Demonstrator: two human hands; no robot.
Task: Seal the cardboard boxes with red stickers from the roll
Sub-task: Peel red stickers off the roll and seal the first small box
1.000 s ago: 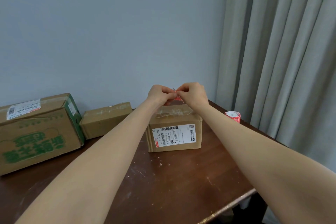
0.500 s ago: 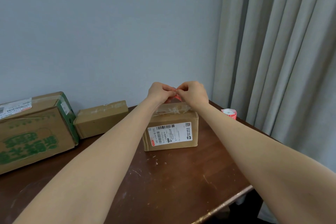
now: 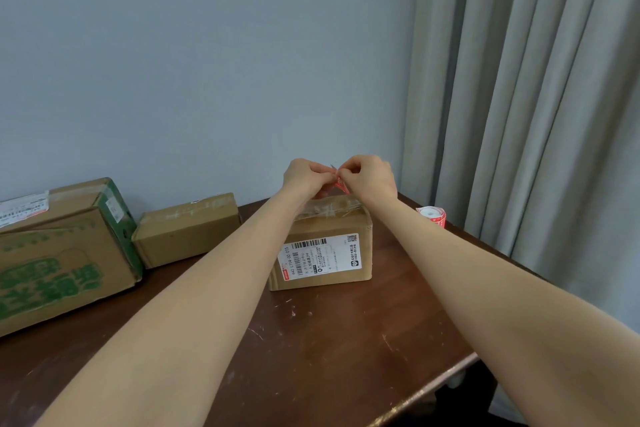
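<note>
A small cardboard box (image 3: pixel 322 255) with a white shipping label on its front stands in the middle of the brown table (image 3: pixel 339 350). Just above its taped top, my left hand (image 3: pixel 304 177) and my right hand (image 3: pixel 370 175) meet, fingertips pinched together on a small red sticker (image 3: pixel 340 183). Only a sliver of the sticker shows between the fingers. The sticker roll (image 3: pixel 432 215), red and white, stands at the table's far right edge by the curtain.
A plain cardboard box (image 3: pixel 187 229) lies against the wall at left. A bigger box with green print (image 3: pixel 62 253) sits at the far left. Grey curtains (image 3: pixel 536 114) hang on the right. The table's front edge runs at lower right.
Both hands stay pinched together on the sticker above the box. The view has shifted slightly; the hands sit a little higher over the box top.
</note>
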